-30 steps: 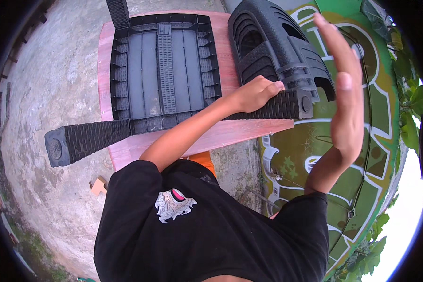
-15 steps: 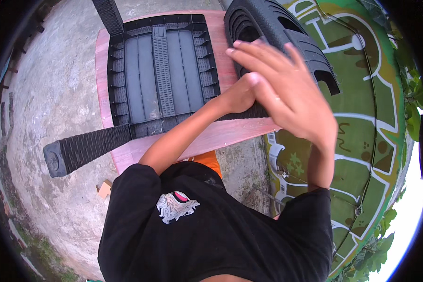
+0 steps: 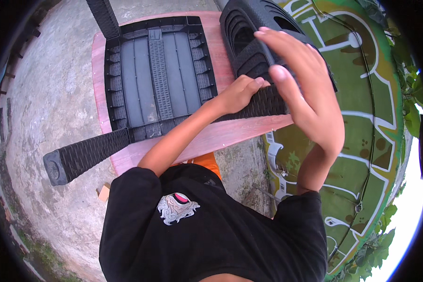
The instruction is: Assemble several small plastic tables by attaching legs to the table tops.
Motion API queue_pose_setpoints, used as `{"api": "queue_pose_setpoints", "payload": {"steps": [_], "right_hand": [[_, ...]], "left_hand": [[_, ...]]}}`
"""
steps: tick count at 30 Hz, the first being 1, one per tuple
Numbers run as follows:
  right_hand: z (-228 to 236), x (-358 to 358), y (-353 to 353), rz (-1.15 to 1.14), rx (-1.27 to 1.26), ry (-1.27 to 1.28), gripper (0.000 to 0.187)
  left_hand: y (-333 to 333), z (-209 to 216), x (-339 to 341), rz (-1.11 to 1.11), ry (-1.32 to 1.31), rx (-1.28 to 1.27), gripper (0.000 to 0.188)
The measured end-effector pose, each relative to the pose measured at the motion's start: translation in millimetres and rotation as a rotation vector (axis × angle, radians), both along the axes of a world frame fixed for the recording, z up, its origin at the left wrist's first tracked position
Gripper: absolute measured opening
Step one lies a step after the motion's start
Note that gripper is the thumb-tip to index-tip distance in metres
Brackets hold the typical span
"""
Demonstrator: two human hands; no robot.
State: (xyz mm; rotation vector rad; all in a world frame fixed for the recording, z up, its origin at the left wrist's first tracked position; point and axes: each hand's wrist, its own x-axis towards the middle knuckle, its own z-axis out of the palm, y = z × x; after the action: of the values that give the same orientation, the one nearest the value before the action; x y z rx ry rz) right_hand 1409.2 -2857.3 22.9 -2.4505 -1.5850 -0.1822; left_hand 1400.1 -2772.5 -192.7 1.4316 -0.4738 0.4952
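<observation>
A dark grey plastic seat (image 3: 138,75) lies with its ribbed underside up, like an overturned chair. Woven-textured legs stick out from its corners, one toward the near left (image 3: 91,157). My left hand (image 3: 237,96) is closed round another leg (image 3: 263,104) at the near right corner, its thumb toward the right. Above that leg's far end my right hand (image 3: 312,94) is raised, fingers stretched and thumb apart, holding nothing. It partly hides the leg's end. Beyond my hands is a curved, slotted dark plastic part (image 3: 263,40); how it joins the seat is hidden.
The seat rests on a pink wooden tabletop (image 3: 204,136). A further leg (image 3: 103,19) rises at the far left corner. A green painted wall (image 3: 362,122) with white lines and a hanging cable stands at the right. Concrete floor (image 3: 51,108) lies left, with a small tan block (image 3: 104,192).
My right hand has moved right, away from my left hand, uncovering more of the leg. The seat has shifted slightly left in the picture. My left hand stays at the leg.
</observation>
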Motion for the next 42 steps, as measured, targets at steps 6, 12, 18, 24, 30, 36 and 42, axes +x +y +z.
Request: {"api": "queue_pose_setpoints", "payload": {"steps": [6,12,18,24,30,36,42], "right_hand": [[12,-3,-16,0.069,0.260,0.157,0.044],[23,-21,36,0.314,0.225,0.256,0.039],[34,33,103,0.279,-0.085,0.088,0.030],[1,77,164,0.604,-0.426,-0.288,0.054],[-60,74,199,1.051,-0.401,-0.315,0.083],[-67,130,233,1.051,-0.243,0.187,0.081],[-37,219,209,0.496,0.071,0.744,0.077]], "left_hand": [[58,-81,-35,0.973,0.718,0.727,0.063],[123,-178,-62,0.905,1.342,0.458,0.096],[133,-156,-95,0.815,0.697,-0.349,0.087],[152,-73,-108,0.310,0.455,-0.921,0.076],[170,-13,-93,0.280,0.449,-0.621,0.064],[186,-22,-58,0.377,0.487,-0.462,0.065],[139,-192,-77,0.803,1.587,0.682,0.085]]}}
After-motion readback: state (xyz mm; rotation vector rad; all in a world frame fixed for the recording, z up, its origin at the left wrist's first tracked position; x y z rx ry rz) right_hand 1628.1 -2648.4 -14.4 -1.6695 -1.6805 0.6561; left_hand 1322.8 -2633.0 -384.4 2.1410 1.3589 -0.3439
